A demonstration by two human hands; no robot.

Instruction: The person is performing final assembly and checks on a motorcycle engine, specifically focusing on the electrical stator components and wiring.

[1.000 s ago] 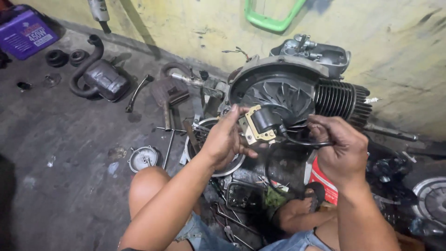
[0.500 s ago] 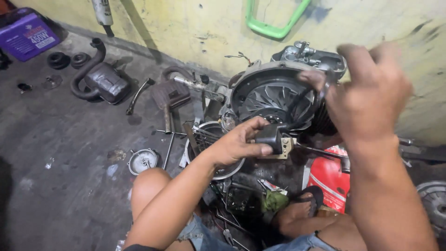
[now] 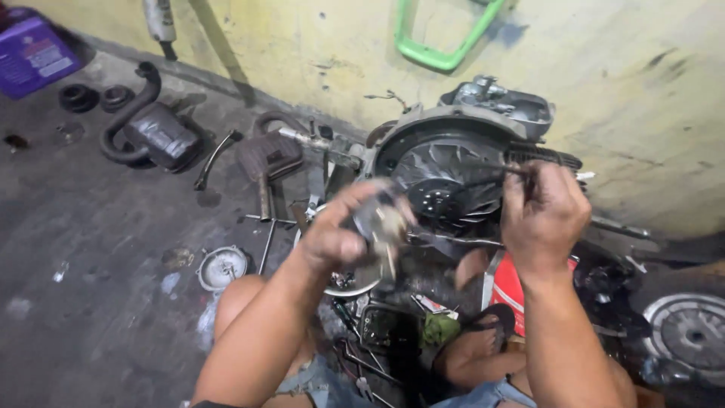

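Note:
My left hand (image 3: 343, 230) is closed around a small black and tan ignition coil part (image 3: 383, 223), blurred by motion, in front of the engine (image 3: 453, 162). My right hand (image 3: 544, 215) pinches thin black wires (image 3: 483, 177) that run from the part toward the engine's round fan wheel. The engine, grey with a finned cylinder at its right, stands on the floor against the yellow wall. My knees and a sandalled foot (image 3: 483, 332) show below the hands.
An exhaust muffler with a curved pipe (image 3: 151, 128) lies at the left. A round metal cover (image 3: 221, 267) sits on the dark floor. Loose tools lie between my legs. A red can (image 3: 513, 287), a purple box (image 3: 34, 57) and a green frame (image 3: 442, 34) are around.
My right hand dropped from near the camera back down to the wires by the fan. My left hand turned the coil part and shifted it slightly left and up.

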